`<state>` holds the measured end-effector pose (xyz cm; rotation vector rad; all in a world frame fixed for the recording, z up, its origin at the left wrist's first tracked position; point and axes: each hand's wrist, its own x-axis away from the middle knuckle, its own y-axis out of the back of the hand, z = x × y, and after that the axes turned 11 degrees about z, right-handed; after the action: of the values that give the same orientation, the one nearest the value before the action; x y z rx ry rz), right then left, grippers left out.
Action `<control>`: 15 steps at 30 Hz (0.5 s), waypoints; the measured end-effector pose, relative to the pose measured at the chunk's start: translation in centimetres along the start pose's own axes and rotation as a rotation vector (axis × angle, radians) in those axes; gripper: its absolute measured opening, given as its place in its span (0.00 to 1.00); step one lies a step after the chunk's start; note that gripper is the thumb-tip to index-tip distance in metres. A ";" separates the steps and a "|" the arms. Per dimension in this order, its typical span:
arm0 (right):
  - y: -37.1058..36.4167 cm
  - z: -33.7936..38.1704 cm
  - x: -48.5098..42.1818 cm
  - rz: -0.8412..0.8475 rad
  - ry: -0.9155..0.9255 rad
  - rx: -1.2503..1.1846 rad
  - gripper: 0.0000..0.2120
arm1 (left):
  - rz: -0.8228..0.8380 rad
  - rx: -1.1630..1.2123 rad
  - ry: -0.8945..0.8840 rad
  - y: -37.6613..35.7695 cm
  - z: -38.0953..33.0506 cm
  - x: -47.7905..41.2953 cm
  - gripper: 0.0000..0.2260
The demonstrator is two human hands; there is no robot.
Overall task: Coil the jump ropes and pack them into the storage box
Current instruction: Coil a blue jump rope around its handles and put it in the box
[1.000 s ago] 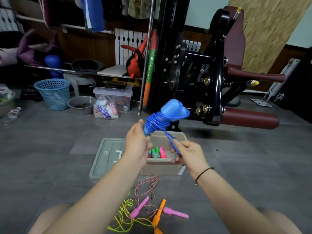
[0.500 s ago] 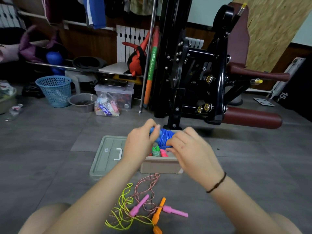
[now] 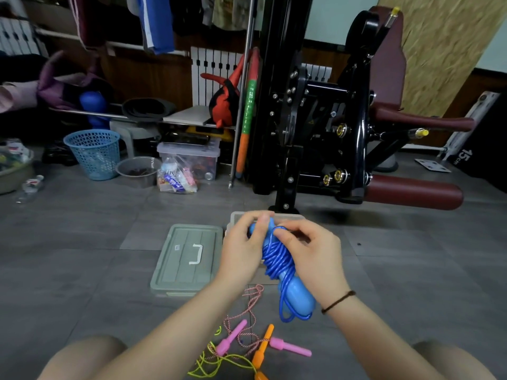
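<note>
Lowers wound blue jump rope (image 3: 277, 259) toward storage box (image 3: 235, 216); grips it w/ left hand (image 3: 241, 250), pinches top loop w/ right hand (image 3: 315, 256) – looks approx ready to pack

Three jump ropes: blue plastic coil (image 3: 274, 259), pink-handled striped rope (image 3: 290, 348), orange-handled yellow rope (image 3: 263, 346). One beige plastic storage box (image 3: 289, 216).

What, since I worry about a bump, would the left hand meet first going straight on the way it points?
Beyond the coiled blue plastic jump rope it grips, the left hand likely meets the beige plastic storage box, though depth is unclear.
</note>
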<state>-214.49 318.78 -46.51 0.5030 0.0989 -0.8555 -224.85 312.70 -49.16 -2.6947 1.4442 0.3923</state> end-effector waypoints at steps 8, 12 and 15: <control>0.1 0.2 -1.0 -0.159 -0.117 -0.068 0.05 | 0.243 0.396 0.140 0.0 -1.1 0.5 0.09; -0.5 0.5 -1.0 -0.137 -0.090 -0.084 0.10 | 0.266 0.423 0.112 0.3 -1.7 0.2 0.10; -0.9 0.3 -0.8 -0.145 -0.074 -0.061 0.09 | 0.282 0.362 0.059 0.5 -1.9 0.0 0.09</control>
<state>-215.78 318.69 -46.35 0.4101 0.0936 -1.0091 -224.93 312.08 -47.29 -2.2460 1.7247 0.0521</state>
